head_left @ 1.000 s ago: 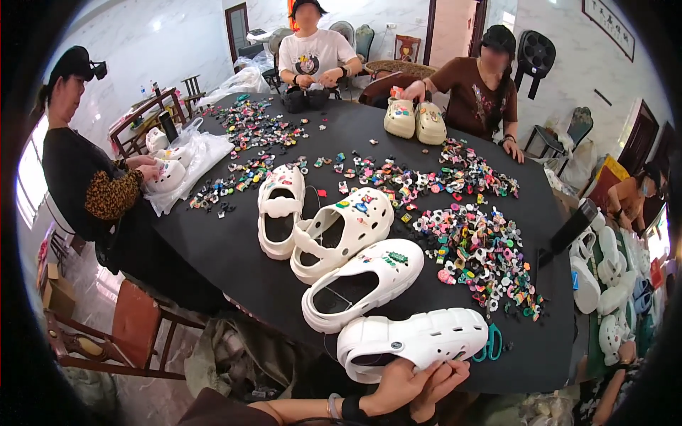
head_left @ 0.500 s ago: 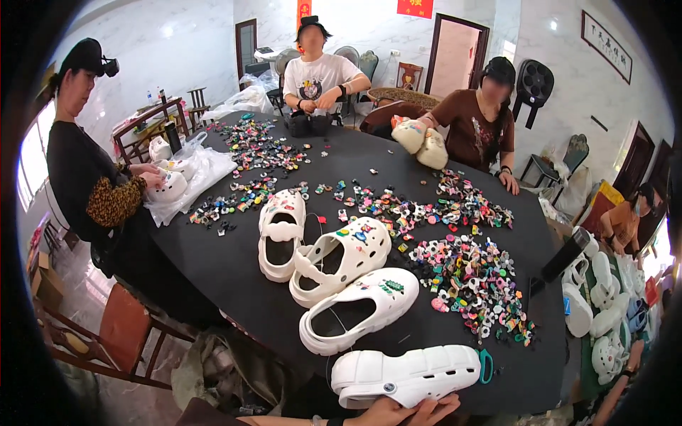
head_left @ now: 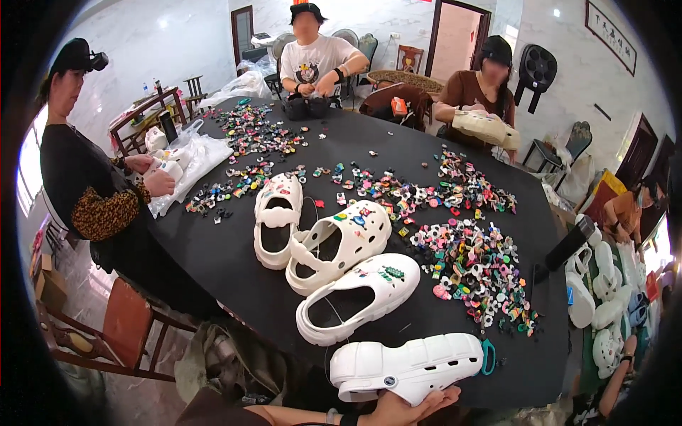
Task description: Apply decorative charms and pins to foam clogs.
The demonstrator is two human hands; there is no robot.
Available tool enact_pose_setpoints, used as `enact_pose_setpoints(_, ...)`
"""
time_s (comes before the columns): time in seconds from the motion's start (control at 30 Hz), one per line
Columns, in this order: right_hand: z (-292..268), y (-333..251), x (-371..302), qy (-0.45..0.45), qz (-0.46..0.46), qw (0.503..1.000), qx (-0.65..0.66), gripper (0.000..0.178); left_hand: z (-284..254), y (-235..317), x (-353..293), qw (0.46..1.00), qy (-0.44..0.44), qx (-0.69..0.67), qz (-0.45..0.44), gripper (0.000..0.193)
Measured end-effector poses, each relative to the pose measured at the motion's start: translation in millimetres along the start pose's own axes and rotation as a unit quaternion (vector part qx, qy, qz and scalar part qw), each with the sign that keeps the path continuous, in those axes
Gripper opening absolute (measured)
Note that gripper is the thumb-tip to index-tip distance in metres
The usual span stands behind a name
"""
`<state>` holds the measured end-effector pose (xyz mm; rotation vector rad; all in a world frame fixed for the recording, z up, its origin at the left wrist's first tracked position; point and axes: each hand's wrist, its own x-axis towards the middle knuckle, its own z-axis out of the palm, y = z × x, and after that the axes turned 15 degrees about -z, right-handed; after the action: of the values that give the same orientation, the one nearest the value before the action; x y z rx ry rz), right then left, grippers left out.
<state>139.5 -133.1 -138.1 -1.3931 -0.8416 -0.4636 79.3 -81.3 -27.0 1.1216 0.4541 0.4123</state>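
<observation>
Along the lower edge my left hand (head_left: 408, 410) is closed on a white clog (head_left: 405, 363), its fingers under the side. This clog is tilted on its side, with a round rivet and side slots showing. Behind it on the black table lie a white clog with a green charm (head_left: 366, 295), a white clog with colourful charms (head_left: 341, 245) and a narrower charm-decorated clog (head_left: 278, 220). Thin cords show at some of these clogs. Beside the held clog's toe lies a teal loop (head_left: 488, 356), like a scissor handle. My right hand does not show.
Heaps of small shoe charms (head_left: 476, 277) cover much of the black table (head_left: 234, 284). A dark cylinder (head_left: 568, 245) stands at right, before many white clogs (head_left: 609, 305). Several people work around, one holding a cream clog (head_left: 483, 129). A wooden chair (head_left: 128, 323) stands at lower left.
The held clog has tipped slightly and its toe sits a little higher. Across the table, the person at right has turned the cream clogs sideways. The person at left has raised their head.
</observation>
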Motion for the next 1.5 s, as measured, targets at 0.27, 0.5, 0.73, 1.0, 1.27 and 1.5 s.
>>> enact_pose_setpoints(0.27,-2.7,0.6,2.5,0.0,-0.005,1.0,-0.01,0.019,10.5,-10.5,-1.6,0.993,0.106,-0.046,0.005,0.025)
enact_pose_setpoints(0.5,-5.6,4.6,-0.3,0.001,-0.015,1.0,-0.027,0.021,-0.3,-20.9,5.8,0.985,0.135,0.104,0.019,0.032)
enact_pose_setpoints(0.73,-5.5,10.6,-9.2,0.019,-0.034,0.998,-0.042,0.023,1.0,-33.9,4.2,0.98,0.176,0.093,-0.026,0.031)
enact_pose_setpoints(1.0,6.4,8.8,1.6,0.015,-0.138,0.983,-0.117,0.007,-0.8,-25.2,12.1,0.985,0.165,0.047,-0.004,0.03)
enact_pose_setpoints(1.27,4.2,-20.6,19.6,0.142,0.215,0.945,0.199,0.008,-3.3,-21.5,18.0,0.991,0.109,0.073,0.002,0.039)
enact_pose_setpoints(1.5,-28.8,-22.8,48.0,0.114,0.216,0.945,0.217,0.013,-17.6,-0.6,8.5,0.935,0.001,0.354,0.007,0.049)
